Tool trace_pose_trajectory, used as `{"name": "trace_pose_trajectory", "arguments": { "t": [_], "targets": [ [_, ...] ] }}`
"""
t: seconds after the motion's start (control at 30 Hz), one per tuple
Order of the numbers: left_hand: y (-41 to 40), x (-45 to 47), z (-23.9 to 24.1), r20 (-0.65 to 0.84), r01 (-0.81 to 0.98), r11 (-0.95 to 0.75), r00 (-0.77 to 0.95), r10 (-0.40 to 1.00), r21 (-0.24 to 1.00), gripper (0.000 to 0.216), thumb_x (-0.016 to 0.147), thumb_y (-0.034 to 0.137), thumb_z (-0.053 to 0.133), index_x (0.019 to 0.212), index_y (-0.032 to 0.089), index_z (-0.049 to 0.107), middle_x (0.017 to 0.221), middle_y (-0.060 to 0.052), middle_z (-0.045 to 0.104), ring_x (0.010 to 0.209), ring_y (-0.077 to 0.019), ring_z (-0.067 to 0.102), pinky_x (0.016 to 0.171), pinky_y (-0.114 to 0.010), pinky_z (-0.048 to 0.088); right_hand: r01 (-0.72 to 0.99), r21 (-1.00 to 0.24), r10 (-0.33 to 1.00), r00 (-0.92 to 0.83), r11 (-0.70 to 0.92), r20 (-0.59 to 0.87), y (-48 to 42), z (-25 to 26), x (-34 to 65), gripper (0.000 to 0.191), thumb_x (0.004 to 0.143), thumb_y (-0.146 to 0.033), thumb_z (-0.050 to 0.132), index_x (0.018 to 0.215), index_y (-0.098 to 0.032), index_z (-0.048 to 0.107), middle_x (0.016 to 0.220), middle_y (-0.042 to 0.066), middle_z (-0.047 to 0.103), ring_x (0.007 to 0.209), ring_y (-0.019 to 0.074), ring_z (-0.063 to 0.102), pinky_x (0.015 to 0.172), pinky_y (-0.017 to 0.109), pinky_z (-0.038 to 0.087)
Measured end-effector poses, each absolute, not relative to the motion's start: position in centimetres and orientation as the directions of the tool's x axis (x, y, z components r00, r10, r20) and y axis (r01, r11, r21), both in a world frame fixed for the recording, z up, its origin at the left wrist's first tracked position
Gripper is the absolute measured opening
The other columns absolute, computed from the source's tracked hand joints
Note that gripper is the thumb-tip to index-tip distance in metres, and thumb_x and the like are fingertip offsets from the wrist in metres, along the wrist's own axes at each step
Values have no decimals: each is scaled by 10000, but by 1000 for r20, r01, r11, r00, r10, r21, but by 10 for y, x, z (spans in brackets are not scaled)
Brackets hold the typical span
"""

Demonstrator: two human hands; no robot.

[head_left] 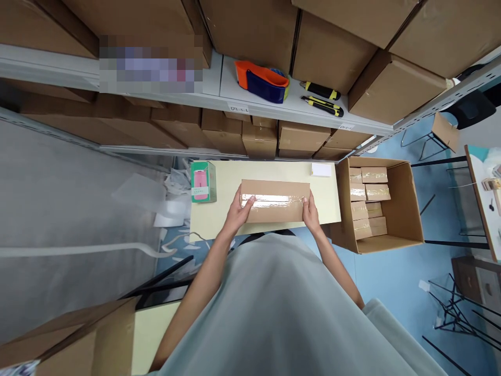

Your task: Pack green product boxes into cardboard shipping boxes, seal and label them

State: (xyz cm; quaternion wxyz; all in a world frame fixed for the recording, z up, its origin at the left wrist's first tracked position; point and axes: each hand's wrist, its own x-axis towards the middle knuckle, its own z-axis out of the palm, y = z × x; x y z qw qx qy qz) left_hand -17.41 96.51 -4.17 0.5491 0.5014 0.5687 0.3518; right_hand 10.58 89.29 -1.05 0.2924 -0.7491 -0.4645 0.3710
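Observation:
A long brown cardboard box [275,213], sealed with shiny clear tape along its top, is held level between my two hands over the pale table [227,172]. My left hand [237,211] grips its left end, thumb on top over the tape. At the right end, my right hand [310,211] closes round the edge with its thumb on the upper face. The undersides of the fingers are hidden. Whether the box touches the tabletop I cannot tell.
A green box with a pink front [201,183] and a small white box [321,169] stand on the table. To the right, a large open carton [403,209] holds several small taped boxes. The shelf above bears a tape dispenser [262,83], utility knives [323,99] and big cartons.

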Motion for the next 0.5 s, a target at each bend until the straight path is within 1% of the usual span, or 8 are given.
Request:
{"name": "trace_pose_trajectory", "arguments": {
  "t": [0.17, 0.27, 0.37, 0.5],
  "targets": [
    [980, -162, -35, -252, 189, 235, 68, 965, 953, 858, 1017, 686, 680, 1723, 254, 452, 1626, -163, 644, 1506, -316, 628, 1335, -513, 437, 444, -817, 925, 260, -369, -277, 931, -8, 120, 815, 1135, -666, 247, 1782, -173, 297, 1776, 160, 484, 1653, 268, 464, 1351, 502, 399],
    [977, -156, -33, -249, 200, 237, 37, 968, 951, 854, 1029, 705, 650, 1723, 253, 443, 1600, -166, 662, 1490, -317, 641, 1321, -518, 455, 444, -827, 936, 225, -346, -271, 939, -7, 127, 848, 1122, -695, 263, 1778, -160, 306, 1780, 169, 476, 1647, 274, 477, 1346, 493, 406],
    [968, -156, -37, -247, 206, 240, 9, 969, 949, 860, 1031, 700, 650, 1732, 256, 424, 1629, -165, 639, 1519, -313, 619, 1337, -508, 435, 468, -817, 939, 223, -338, -261, 929, -10, 128, 902, 1111, -754, 229, 1790, -164, 286, 1787, 164, 467, 1656, 272, 471, 1338, 466, 420],
    [965, -159, -46, -242, 222, 230, 30, 970, 948, 860, 1028, 692, 654, 1732, 256, 423, 1659, -159, 616, 1544, -314, 596, 1350, -502, 418, 524, -777, 935, 250, -349, -252, 914, -20, 125, 934, 1110, -787, 160, 1812, -174, 227, 1785, 159, 474, 1640, 271, 500, 1308, 451, 461]
  ]
}}
